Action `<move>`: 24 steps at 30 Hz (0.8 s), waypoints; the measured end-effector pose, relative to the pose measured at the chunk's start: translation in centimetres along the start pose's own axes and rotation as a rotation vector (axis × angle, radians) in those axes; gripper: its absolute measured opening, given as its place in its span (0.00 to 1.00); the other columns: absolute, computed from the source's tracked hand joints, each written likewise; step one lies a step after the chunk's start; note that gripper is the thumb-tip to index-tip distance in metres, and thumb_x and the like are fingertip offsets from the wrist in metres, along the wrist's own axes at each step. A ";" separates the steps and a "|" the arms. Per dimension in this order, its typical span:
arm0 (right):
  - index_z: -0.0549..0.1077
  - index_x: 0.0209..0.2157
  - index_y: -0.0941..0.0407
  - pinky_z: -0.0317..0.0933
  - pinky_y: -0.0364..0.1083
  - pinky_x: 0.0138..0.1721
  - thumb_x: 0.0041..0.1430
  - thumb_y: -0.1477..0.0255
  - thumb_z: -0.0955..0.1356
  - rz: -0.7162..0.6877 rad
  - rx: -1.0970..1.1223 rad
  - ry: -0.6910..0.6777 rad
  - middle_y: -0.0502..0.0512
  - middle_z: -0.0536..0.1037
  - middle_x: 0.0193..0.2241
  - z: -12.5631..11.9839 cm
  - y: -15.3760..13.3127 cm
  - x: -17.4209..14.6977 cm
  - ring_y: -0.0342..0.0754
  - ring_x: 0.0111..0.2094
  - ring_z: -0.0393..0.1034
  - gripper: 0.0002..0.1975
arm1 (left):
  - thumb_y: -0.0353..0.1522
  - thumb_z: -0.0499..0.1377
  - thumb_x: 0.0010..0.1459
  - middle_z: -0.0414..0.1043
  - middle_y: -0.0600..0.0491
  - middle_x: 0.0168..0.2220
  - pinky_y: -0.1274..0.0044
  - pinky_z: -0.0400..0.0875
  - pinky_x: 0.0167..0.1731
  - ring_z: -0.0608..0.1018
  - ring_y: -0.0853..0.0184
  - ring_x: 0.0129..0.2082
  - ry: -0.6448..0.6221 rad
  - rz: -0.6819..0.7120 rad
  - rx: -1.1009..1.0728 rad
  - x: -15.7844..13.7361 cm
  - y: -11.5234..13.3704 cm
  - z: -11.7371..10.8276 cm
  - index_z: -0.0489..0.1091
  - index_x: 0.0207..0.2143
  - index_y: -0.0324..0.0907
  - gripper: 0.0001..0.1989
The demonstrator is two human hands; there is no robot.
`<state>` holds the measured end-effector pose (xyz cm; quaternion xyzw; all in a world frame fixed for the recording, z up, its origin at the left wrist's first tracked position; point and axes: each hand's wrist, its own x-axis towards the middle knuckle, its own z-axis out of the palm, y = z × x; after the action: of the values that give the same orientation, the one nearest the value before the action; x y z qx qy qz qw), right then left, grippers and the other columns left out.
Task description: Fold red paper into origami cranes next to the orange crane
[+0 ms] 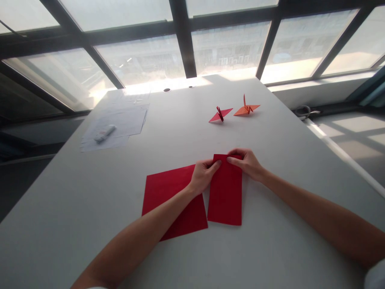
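Note:
A narrow red sheet of paper (225, 196), folded into a tall rectangle by the look of it, is held at its far edge by both hands. My left hand (203, 173) pinches its upper left corner, the thumb lying on top. At the upper right, my right hand (245, 162) grips the same edge between thumb and fingers. A wider red paper sheet (168, 188) lies flat to the left, partly covered by my left hand and forearm. Fingers beneath the held paper are hidden.
Beyond the hands stand a red paper crane (221, 114) and an orange paper crane (247, 108). White papers (120, 120) lie at the far left of the white table (90, 208), with a blurred whitish object (105, 133) on them. Windows border the far edge.

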<state>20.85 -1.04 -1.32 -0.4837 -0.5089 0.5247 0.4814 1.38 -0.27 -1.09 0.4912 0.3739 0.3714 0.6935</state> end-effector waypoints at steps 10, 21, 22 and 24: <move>0.77 0.32 0.55 0.64 0.44 0.27 0.51 0.62 0.73 -0.016 0.002 0.009 0.53 0.78 0.28 0.0 0.3 0.0 0.47 0.27 0.71 0.11 | 0.43 0.64 0.56 0.79 0.50 0.30 0.74 0.75 0.30 0.80 0.62 0.29 0.014 0.012 0.022 -0.1 0.0 0.0 0.79 0.40 0.38 0.18; 0.79 0.32 0.56 0.68 0.46 0.30 0.50 0.58 0.74 0.018 0.119 0.084 0.55 0.81 0.29 0.3 -0.1 -0.1 0.49 0.28 0.74 0.15 | 0.42 0.63 0.56 0.79 0.52 0.30 0.73 0.75 0.32 0.79 0.62 0.29 0.117 0.119 0.024 -0.3 -0.1 0.3 0.80 0.39 0.40 0.16; 0.79 0.31 0.57 0.68 0.46 0.30 0.50 0.58 0.75 0.016 0.132 0.098 0.56 0.81 0.29 0.4 0.0 -0.1 0.49 0.29 0.74 0.16 | 0.42 0.63 0.57 0.78 0.52 0.30 0.73 0.75 0.32 0.79 0.62 0.29 0.124 0.128 0.026 -0.3 -0.2 0.3 0.80 0.38 0.40 0.15; 0.79 0.31 0.57 0.68 0.46 0.31 0.49 0.58 0.75 0.015 0.162 0.122 0.56 0.81 0.30 0.4 0.2 0.0 0.49 0.29 0.74 0.16 | 0.43 0.63 0.57 0.78 0.53 0.29 0.73 0.75 0.31 0.79 0.62 0.28 0.142 0.142 0.040 -0.2 -0.4 0.3 0.79 0.38 0.40 0.16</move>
<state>20.45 -1.04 -1.56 -0.4781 -0.4311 0.5372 0.5450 1.58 -0.69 -1.33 0.5027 0.3934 0.4461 0.6273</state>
